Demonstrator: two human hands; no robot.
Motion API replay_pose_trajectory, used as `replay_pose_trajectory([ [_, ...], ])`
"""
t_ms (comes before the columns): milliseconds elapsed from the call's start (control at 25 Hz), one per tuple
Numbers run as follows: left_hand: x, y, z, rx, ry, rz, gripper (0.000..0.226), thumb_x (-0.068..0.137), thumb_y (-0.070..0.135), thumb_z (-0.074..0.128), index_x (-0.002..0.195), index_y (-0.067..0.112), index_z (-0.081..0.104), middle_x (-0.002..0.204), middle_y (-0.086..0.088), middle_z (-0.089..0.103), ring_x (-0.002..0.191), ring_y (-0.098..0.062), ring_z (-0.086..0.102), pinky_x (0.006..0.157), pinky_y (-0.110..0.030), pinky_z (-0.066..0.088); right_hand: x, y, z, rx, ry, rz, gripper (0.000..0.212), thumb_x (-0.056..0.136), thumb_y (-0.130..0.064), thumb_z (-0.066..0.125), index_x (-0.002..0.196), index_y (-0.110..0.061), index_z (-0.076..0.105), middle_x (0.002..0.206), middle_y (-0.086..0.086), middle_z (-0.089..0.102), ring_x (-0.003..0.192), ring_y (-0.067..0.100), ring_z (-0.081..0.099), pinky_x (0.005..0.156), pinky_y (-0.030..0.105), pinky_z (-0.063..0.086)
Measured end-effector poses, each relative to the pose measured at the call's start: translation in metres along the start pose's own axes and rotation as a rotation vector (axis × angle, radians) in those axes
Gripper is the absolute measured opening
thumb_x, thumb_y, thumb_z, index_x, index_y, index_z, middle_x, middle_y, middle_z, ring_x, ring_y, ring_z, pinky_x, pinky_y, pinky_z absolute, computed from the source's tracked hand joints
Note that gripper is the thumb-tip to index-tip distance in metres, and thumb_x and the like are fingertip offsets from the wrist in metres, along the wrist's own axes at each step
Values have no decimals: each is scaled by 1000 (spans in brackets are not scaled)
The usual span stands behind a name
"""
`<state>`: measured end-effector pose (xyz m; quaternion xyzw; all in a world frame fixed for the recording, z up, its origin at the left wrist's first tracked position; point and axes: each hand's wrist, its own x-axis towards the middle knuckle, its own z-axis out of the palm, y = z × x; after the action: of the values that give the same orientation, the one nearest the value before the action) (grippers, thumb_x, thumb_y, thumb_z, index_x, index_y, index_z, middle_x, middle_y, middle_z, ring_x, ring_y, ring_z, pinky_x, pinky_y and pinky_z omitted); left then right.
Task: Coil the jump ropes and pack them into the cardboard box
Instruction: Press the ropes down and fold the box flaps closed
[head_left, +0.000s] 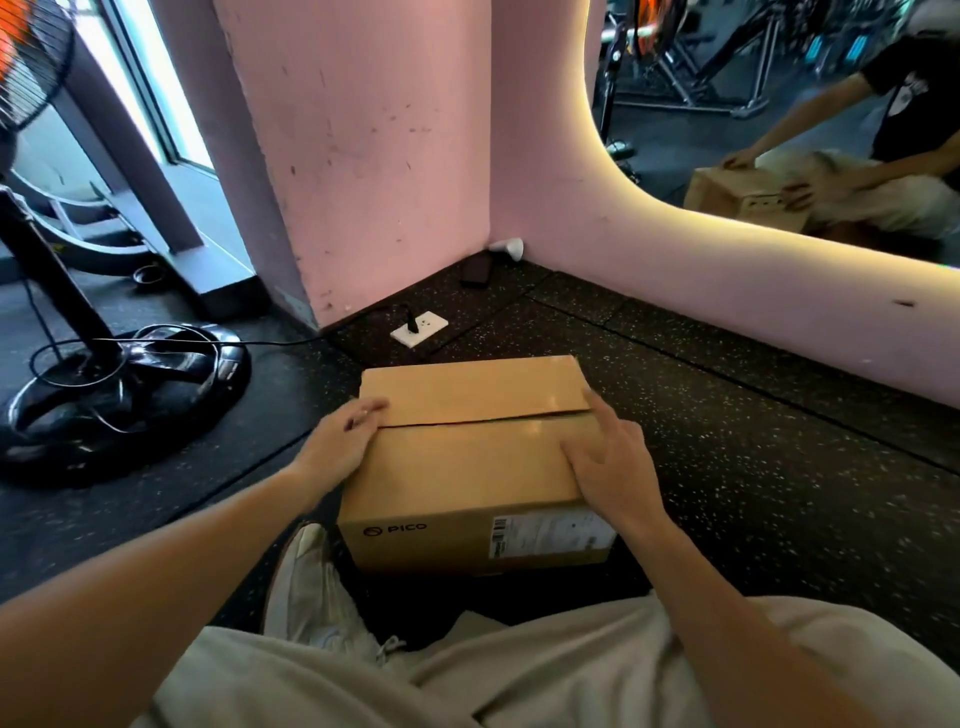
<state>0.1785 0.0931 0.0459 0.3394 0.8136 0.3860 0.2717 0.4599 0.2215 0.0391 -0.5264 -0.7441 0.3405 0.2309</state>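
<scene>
A brown cardboard box (467, 467) with "PICO" printed on its near side stands on the dark speckled floor in front of my knees. Its two top flaps are folded down and meet along a seam. My left hand (343, 436) lies flat on the left end of the lid, fingers together at the seam. My right hand (610, 462) rests on the right end of the lid with fingers spread, the index finger stretched along the far flap. No jump rope is visible; the inside of the box is hidden.
A black fan base (130, 384) with its cable stands on the floor at left. A white floor socket (420, 328) with a plug lies beyond the box, near the pink pillar (363, 156). A mirror (779, 104) at right reflects me and the box. My white shoe (311, 587) sits beside the box.
</scene>
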Motion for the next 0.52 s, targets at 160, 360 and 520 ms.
replay_pose_trajectory([
  [160,-16,0,5,176,-146,-82,56,100,59,37,153,49,19,160,-3,33,141,-29,39,117,-42,26,-4,-6,-3,-237,-156,37,61,97,-63,43,152,-46,25,156,6,27,129,29,49,104,45,45],
  [360,-22,9,0,464,-395,-142,138,54,82,74,150,48,-19,155,-11,35,128,-30,49,109,-41,41,-3,-1,-33,-298,-538,93,129,61,-75,78,155,-50,-6,156,6,17,134,32,38,92,42,57],
  [520,2,22,-6,609,-510,-85,152,53,67,86,149,40,-27,159,-7,23,133,-26,41,113,-41,35,14,8,-38,-396,-477,9,138,56,-63,88,157,-44,-3,147,6,34,130,25,40,108,42,43],
])
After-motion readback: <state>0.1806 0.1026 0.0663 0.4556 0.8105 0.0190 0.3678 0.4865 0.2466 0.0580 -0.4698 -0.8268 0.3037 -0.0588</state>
